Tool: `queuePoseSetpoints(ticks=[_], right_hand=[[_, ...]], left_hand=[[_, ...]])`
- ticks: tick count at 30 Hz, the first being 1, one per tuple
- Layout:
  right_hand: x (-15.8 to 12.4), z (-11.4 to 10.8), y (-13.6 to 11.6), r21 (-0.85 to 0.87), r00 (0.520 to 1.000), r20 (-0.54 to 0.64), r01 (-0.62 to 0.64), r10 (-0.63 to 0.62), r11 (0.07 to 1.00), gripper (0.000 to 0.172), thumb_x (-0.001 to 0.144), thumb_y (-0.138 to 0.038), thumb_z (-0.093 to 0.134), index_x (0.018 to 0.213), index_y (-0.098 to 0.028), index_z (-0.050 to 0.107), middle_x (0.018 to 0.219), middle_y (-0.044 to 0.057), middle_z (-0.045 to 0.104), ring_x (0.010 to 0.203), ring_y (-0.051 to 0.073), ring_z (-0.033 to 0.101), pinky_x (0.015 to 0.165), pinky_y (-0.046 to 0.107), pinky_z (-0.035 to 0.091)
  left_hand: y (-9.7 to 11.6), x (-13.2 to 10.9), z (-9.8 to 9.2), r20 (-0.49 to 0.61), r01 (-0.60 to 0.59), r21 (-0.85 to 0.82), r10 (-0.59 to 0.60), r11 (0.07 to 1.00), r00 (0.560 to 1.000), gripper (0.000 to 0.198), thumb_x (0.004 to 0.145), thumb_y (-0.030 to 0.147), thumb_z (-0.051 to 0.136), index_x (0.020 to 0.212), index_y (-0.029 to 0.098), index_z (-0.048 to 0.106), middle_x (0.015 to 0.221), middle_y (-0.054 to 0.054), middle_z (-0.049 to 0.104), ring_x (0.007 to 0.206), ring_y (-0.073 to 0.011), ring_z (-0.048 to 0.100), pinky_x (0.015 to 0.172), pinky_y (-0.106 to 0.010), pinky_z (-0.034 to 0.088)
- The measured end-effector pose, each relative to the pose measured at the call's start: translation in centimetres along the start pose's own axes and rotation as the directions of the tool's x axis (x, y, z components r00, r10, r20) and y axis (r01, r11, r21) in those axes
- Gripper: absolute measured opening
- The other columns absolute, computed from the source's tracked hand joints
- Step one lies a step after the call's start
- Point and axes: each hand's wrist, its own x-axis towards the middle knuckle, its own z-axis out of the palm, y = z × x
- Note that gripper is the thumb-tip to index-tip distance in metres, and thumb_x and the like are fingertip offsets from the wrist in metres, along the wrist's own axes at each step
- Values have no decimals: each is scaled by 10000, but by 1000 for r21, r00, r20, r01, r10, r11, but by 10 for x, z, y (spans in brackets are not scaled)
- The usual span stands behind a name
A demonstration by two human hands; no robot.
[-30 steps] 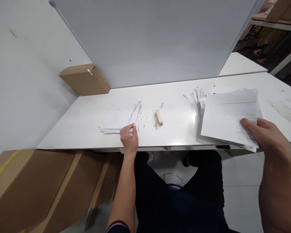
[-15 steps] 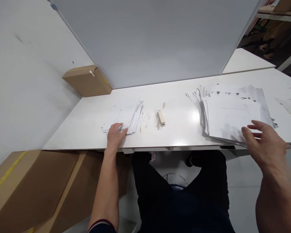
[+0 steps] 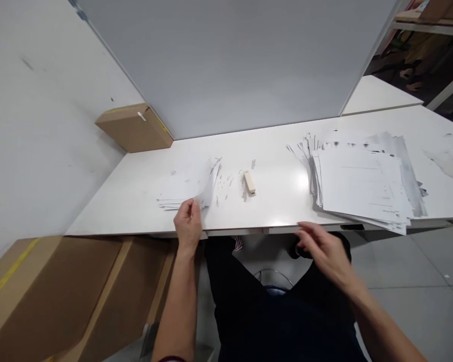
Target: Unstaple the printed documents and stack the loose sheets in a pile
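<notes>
My left hand (image 3: 189,221) pinches the near edge of a paper sheet (image 3: 200,183), whose right side curls up off the left paper stack (image 3: 173,193). My right hand (image 3: 322,246) hangs just in front of the table edge, fingers loosely bent and a little apart, with nothing visible in it. Between the two paper piles a small cream stapler (image 3: 249,183) lies on the white table (image 3: 275,166). A larger, untidy paper pile (image 3: 358,176) rests on the right, its lower sheets fanned out and partly over the front edge.
A cardboard box (image 3: 136,128) stands at the back left corner against the wall. Big cardboard cartons (image 3: 56,286) fill the floor at the lower left. A grey upright panel (image 3: 234,70) borders the table's back. Dark scuffs mark the tabletop beside the stapler.
My right hand has moved left, away from the right paper pile, to the middle of the front edge. My left hand has closed on a sheet and lifted its edge.
</notes>
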Motion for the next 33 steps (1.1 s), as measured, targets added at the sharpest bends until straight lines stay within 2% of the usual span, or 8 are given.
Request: queuePoseSetpoints(ticks=[4,8,11,14,17,20,27,33], right_hand=[[6,43,-10,357,955,292,-159,52,921,389,832,-454,412,1095,-187,520,956,81,628,723,168,619,660,316,511],[23,61,-17,562,929,364,-270,60,782,432,842,-488,351,1152,-207,459,1105,93,568,788,174,622,657,323,532],[31,63,-12,499,946,318,-219,57,838,393,841,-451,362,1129,-209,473,1019,70,596,753,169,604,638,320,530],[32,61,-4,290,986,168,-56,6,955,348,840,-349,387,1137,-196,483,955,53,608,808,183,576,730,352,499],[28,60,-5,53,990,75,115,-118,992,375,859,-280,343,1214,-209,442,1002,73,594,908,216,556,813,395,452],[23,63,-14,-95,966,89,250,-242,964,443,872,-294,329,1310,-234,333,1114,105,529,1006,243,524,840,419,443],[20,71,-27,-167,942,157,321,-296,932,541,875,-366,358,1376,-262,181,1196,115,419,1086,248,473,885,434,429],[22,69,-27,-150,942,174,313,-287,938,550,873,-387,367,1377,-288,171,1194,107,421,1080,243,478,882,437,432]], left_hand=[[42,-50,14,154,-136,-169,163,976,975,209,828,251,435,958,175,579,950,-54,619,901,-154,568,806,-279,447],[58,-94,34,372,-255,-329,373,909,850,249,830,170,402,1015,191,568,1047,-85,603,1039,-179,536,904,-363,432],[60,-107,42,455,-266,-379,428,887,781,234,819,183,430,992,205,587,1015,-84,611,1069,-200,515,920,-403,422],[63,-98,46,507,-193,-385,382,902,773,205,811,236,467,957,203,608,1027,-86,605,1051,-203,517,929,-400,404],[66,-77,54,544,75,-347,135,935,828,249,818,326,462,973,183,594,961,-85,623,919,-182,569,828,-345,455],[68,-56,66,612,316,-335,-50,888,789,325,773,420,511,943,153,587,857,-68,632,768,-159,589,706,-294,479],[69,-43,69,730,496,-437,-27,750,683,374,710,446,582,910,130,573,878,-61,618,740,-140,575,701,-267,463],[68,-42,67,750,523,-419,-43,742,660,403,705,457,580,933,125,581,903,-71,621,775,-155,571,720,-271,456]])
